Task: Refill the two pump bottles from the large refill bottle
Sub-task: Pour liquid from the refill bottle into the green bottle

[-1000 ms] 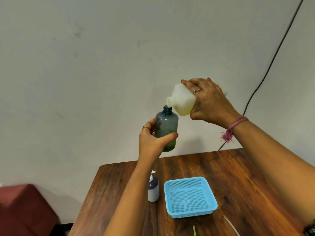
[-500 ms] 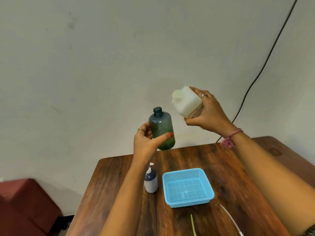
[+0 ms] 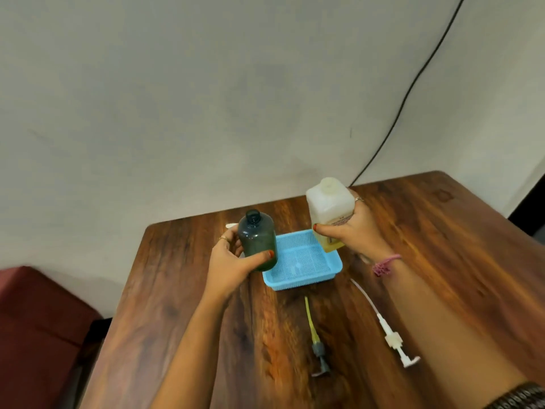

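In the head view, the person's left hand (image 3: 236,261) wrapped thumb and fingers around the belly of a dark teal translucent plastic bottle (image 3: 257,240), upright with its neck open, above the wooden table (image 3: 177,290) just left of a shallow light-blue mesh plastic basket (image 3: 303,261); that grip likely kept the open mouth level so nothing spilled. The right hand (image 3: 348,231) clasped a large, squarish, cloudy-white refill bottle (image 3: 329,209) holding yellowish liquid, fingers curled round its lower half, mouth up and uncapped, well apart from the teal bottle, so no pouring was under way. Two pump heads lay on the table near the person: a grey one with a yellow tube (image 3: 315,340) and a white one with a white tube (image 3: 389,335), presumably set aside for refitting.
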